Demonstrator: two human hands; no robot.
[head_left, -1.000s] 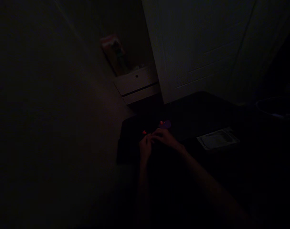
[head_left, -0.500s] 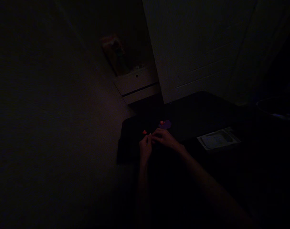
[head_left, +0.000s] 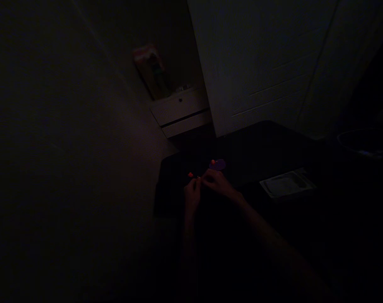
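Observation:
The scene is very dark. My left hand (head_left: 192,194) is closed in a pinch over the dark table (head_left: 251,145), and something tiny with a bright speck shows at its fingertips. Close beside it on the right, my right hand (head_left: 217,181) has its fingertips drawn together towards the same spot; what they hold, if anything, is too small and dim to make out. A small orange-red lump (head_left: 190,174) lies just beyond my left hand. Past my right hand sits a flat purple oval piece (head_left: 220,164) with another orange-red lump (head_left: 213,162) at its left edge.
A flat pale packet or sheet (head_left: 287,184) lies to the right of my right forearm. Behind the table stand a white drawer unit (head_left: 180,107) and a pale panelled door (head_left: 257,63). A wall (head_left: 99,139) runs close along the left.
My right hand's fingertips have shifted very slightly away from my left hand's. The lumps and the purple piece stay where they were; the brightness of the picture flickers.

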